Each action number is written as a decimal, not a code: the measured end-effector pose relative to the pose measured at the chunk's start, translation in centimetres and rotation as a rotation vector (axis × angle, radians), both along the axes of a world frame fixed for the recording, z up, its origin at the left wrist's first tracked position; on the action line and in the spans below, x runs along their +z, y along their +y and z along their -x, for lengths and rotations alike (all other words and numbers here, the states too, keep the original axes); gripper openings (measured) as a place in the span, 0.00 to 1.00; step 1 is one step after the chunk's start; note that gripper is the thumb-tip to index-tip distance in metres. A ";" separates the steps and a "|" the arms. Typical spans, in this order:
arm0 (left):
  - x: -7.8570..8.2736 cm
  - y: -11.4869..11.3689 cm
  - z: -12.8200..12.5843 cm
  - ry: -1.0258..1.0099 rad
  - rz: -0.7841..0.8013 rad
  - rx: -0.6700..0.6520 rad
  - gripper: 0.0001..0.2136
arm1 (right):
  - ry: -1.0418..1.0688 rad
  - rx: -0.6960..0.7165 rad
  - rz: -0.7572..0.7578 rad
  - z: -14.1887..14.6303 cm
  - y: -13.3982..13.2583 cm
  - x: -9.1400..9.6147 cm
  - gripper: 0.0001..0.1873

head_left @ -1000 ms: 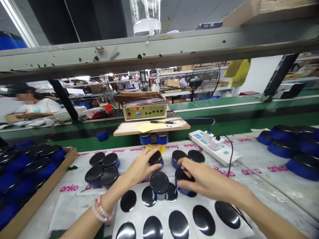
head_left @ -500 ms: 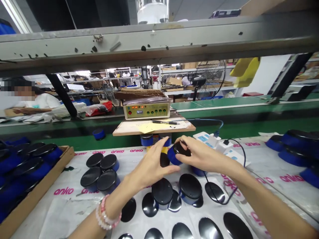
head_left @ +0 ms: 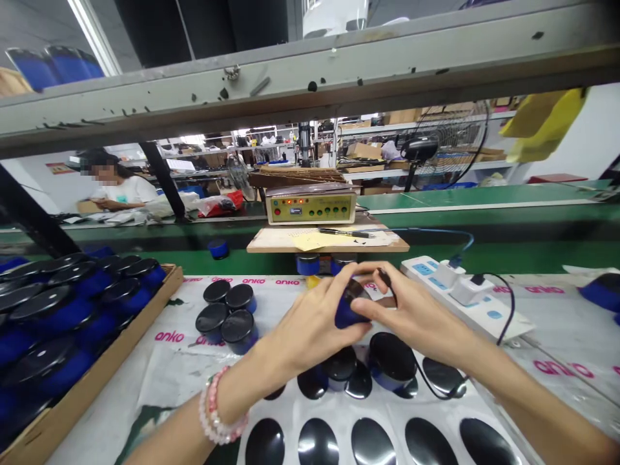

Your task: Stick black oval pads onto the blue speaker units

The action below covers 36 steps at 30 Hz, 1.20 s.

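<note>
Between my two hands is a short, round blue case with a black top, lifted and tilted above the bench. My left hand wraps its left side, thumb low and fingers over the top. My right hand grips it from the right; a slim dark piece shows by its forefinger, perhaps a cable end. A black cable loops beneath my right wrist. Under my hands stand two similar cases, a smaller one and a bigger one, among glossy black discs.
At left, a cardboard tray holds several blue cases. A group of several small cases stands beside it. A white power strip lies at right. Ahead, a yellow control box sits on a board, below an overhead beam. One person sits beyond.
My left hand has come in from the left and closed on the blue case, which my right hand held alone before. The view has swung left.
</note>
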<state>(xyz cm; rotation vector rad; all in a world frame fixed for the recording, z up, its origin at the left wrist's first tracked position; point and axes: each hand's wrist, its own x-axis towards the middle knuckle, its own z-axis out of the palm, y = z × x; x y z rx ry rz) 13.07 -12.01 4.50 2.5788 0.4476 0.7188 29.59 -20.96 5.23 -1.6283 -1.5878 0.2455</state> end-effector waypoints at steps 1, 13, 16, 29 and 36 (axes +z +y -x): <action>0.0 0.5 0.7 0.062 -0.047 0.076 0.37 | 0.011 -0.030 -0.050 -0.4 -0.6 0.5 0.20; -3.9 5.9 6.6 0.320 -0.307 0.454 0.16 | -0.130 -0.255 0.267 -3.7 -7.0 -2.4 0.24; -3.2 2.1 5.0 0.378 -0.201 0.156 0.19 | -0.184 -0.057 0.414 -2.0 -6.3 -4.3 0.16; -4.7 -1.7 -1.3 0.362 -0.101 0.066 0.27 | -0.144 -0.210 0.256 -5.0 -2.0 -3.9 0.10; -5.4 -0.6 -0.3 0.447 0.052 0.171 0.41 | 0.116 -0.319 0.373 -8.4 -4.3 -6.4 0.17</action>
